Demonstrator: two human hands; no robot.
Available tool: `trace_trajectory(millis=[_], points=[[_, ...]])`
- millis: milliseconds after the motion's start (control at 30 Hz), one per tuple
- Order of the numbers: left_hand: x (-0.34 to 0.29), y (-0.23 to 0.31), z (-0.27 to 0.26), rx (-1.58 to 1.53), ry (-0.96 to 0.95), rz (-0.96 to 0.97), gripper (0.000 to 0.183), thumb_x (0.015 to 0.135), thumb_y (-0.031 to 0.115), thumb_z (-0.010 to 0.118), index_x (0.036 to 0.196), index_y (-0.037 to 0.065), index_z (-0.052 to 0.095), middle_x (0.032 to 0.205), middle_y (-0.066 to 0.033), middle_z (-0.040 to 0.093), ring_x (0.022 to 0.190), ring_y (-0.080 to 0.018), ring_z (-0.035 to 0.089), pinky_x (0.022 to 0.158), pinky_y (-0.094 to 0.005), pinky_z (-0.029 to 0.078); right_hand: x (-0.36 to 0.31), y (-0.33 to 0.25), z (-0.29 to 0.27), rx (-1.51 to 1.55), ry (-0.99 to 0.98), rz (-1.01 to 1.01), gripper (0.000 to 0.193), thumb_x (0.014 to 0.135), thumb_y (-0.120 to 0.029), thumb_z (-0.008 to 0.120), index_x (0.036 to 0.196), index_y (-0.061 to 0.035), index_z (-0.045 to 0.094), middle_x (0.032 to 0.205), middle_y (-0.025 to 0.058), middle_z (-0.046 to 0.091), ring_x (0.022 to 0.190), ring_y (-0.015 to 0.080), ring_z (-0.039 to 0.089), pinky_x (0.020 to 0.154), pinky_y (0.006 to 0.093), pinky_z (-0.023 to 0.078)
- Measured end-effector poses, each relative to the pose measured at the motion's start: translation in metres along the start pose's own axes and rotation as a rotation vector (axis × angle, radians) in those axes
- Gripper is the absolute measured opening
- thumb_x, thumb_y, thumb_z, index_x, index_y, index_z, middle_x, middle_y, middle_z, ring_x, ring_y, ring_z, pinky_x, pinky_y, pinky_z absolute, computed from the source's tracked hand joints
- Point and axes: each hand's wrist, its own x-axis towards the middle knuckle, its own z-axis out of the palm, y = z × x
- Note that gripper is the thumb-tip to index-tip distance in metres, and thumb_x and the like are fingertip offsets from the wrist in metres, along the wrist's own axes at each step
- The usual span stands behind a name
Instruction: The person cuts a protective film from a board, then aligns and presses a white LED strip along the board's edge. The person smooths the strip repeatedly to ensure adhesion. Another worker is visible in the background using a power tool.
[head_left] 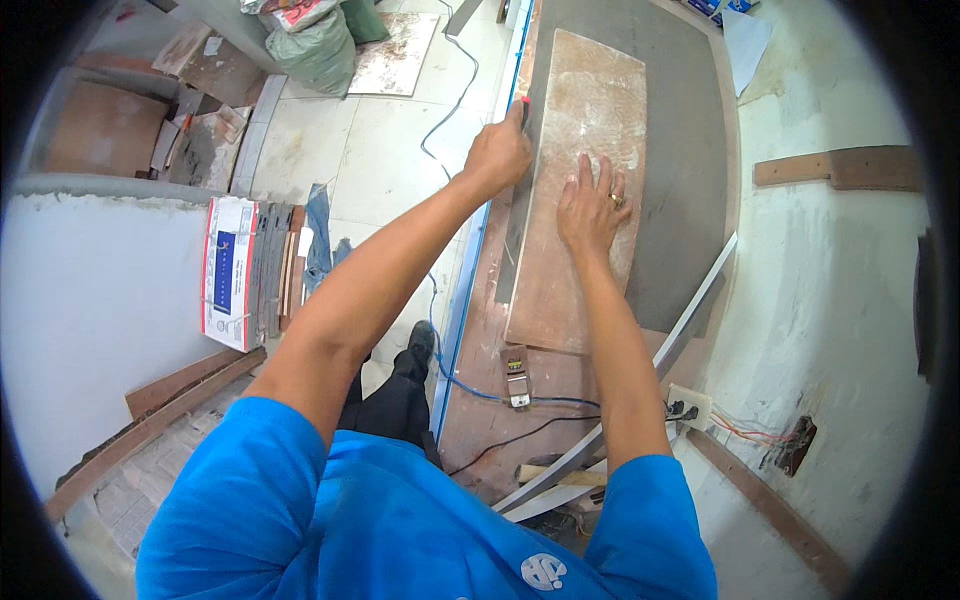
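A long, dusty brown board [570, 260] lies lengthwise over a grey sheet [690, 200] on the worktop. My right hand [595, 210] is pressed flat on the board with its fingers spread, a ring on one of them. Along the board's left edge, my left hand [500, 153] is closed around a small tool with a red tip [525, 101]; the fist hides most of it, so its exact kind does not show. A narrow strip of the grey sheet shows between the board and the blue worktop edge [470, 260].
Near the board's close end sits a small metal-ended tool with a yellow label [516, 376]. A blue cord [465, 388] crosses the worktop. Long metal strips [690, 320] slant under my right arm toward a wall socket [688, 408]. Stacked boxes [230, 275] and sacks [318, 60] stand left.
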Motion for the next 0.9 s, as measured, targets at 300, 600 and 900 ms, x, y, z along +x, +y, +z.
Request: trace_trajectory(millis=[300, 600, 900], points=[[0.061, -0.001, 0.027, 0.058, -0.096, 0.026, 0.057, 0.094, 0.009, 0.051, 0.15, -0.004, 0.047, 0.117, -0.0377, 0.07, 0.114, -0.052, 0.069, 0.1, -0.0565, 0.054, 0.004, 0.003, 0.007, -0.008, -0.01, 0.026, 0.055, 0.108, -0.035, 0.049, 0.161, -0.0229, 0.049, 0.17, 0.0133, 0.037, 0.155, 0.043, 0.033, 0.12, 0.0689, 0.024], [0.061, 0.021, 0.026, 0.177, -0.158, 0.044, 0.046, 0.093, 0.01, 0.054, 0.133, -0.013, 0.053, 0.116, -0.0376, 0.07, 0.111, -0.0516, 0.07, 0.099, -0.0548, 0.056, 0.005, 0.003, 0.003, -0.012, 0.071, -0.026, 0.054, 0.106, -0.035, 0.053, 0.158, -0.0212, 0.051, 0.165, 0.0142, 0.041, 0.151, 0.0426, 0.035, 0.117, 0.0671, 0.026], [-0.028, 0.008, 0.038, 0.136, -0.145, 0.049, 0.056, 0.092, 0.014, 0.057, 0.144, -0.005, 0.051, 0.109, -0.0375, 0.071, 0.104, -0.0538, 0.07, 0.093, -0.0574, 0.055, 0.002, 0.008, 0.012, -0.008, 0.133, -0.045, 0.053, 0.105, -0.035, 0.056, 0.155, -0.0194, 0.054, 0.162, 0.0136, 0.044, 0.147, 0.0422, 0.038, 0.113, 0.0665, 0.027]])
